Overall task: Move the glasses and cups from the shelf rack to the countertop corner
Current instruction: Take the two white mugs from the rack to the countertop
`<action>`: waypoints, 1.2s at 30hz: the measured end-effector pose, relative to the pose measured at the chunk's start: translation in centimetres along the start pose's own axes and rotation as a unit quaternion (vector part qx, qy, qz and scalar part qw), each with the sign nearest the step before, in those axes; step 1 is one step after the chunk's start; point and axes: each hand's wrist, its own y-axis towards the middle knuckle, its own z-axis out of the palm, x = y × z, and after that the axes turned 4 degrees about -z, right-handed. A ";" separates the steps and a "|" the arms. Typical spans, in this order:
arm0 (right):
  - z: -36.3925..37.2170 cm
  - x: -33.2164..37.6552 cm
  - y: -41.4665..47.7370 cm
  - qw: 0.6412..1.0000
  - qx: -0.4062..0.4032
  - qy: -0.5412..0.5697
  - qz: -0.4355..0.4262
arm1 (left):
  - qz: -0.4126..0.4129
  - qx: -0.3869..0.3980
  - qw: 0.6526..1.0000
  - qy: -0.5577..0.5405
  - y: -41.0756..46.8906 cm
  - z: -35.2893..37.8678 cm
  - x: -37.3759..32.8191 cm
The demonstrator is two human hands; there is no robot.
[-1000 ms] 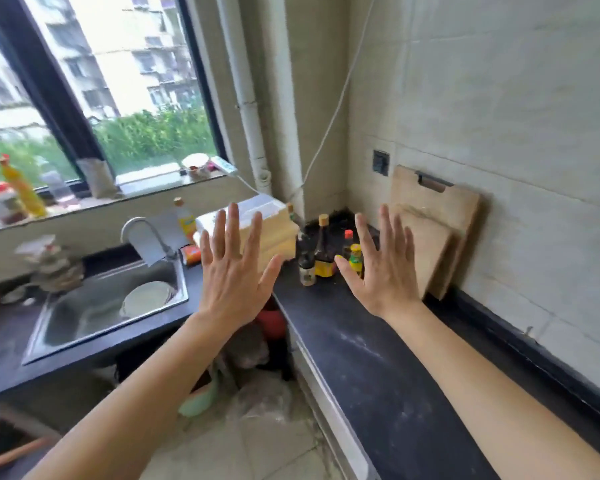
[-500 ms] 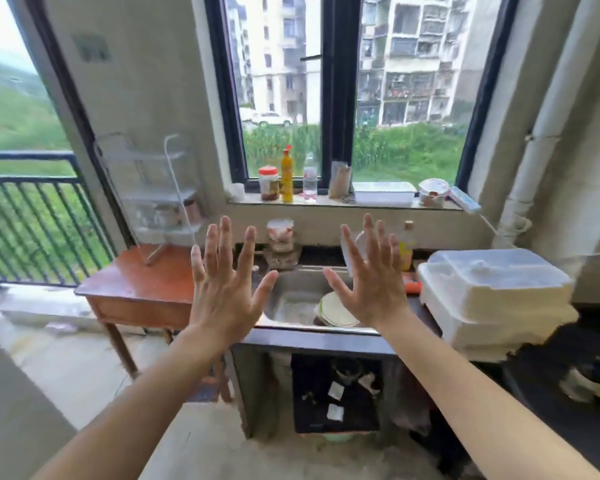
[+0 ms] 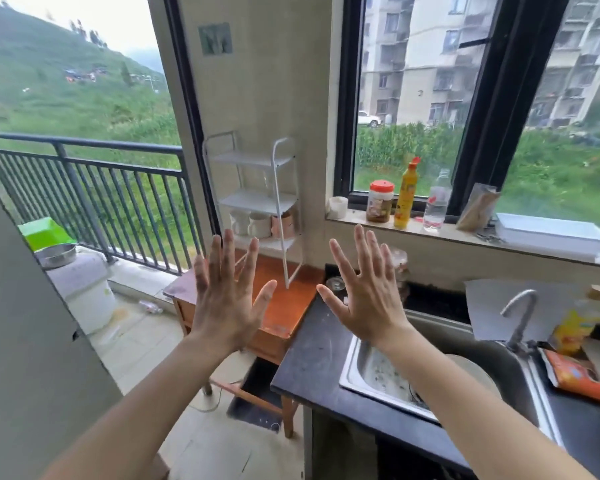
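A white three-tier shelf rack (image 3: 278, 188) stands on a small wooden table (image 3: 291, 306) against the wall. On its lowest tier sit two white cups (image 3: 250, 224) and a copper-coloured cup (image 3: 283, 225); a clear glass (image 3: 266, 181) is faintly visible on the middle tier. My left hand (image 3: 227, 299) and my right hand (image 3: 366, 296) are both raised in front of me, palms outward, fingers spread, holding nothing, well short of the rack. The dark countertop (image 3: 312, 362) begins just right of the table, with a small glass (image 3: 335, 284) at its back corner.
A steel sink (image 3: 361, 372) with a tap (image 3: 520, 320) is set in the countertop. Bottles and a jar (image 3: 380, 201) line the windowsill. A balcony railing (image 3: 94, 188), a white bucket (image 3: 84, 292) and a grey door edge are to the left.
My view has swung left from the countertop corner, past the sink, to the shelf rack and balcony. Both hands stay raised and spread, holding nothing.
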 end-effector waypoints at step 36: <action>38.4 6.7 37.3 0.938 0.157 0.181 0.252 | -0.107 0.295 0.924 -0.220 39.6 31.4 30.7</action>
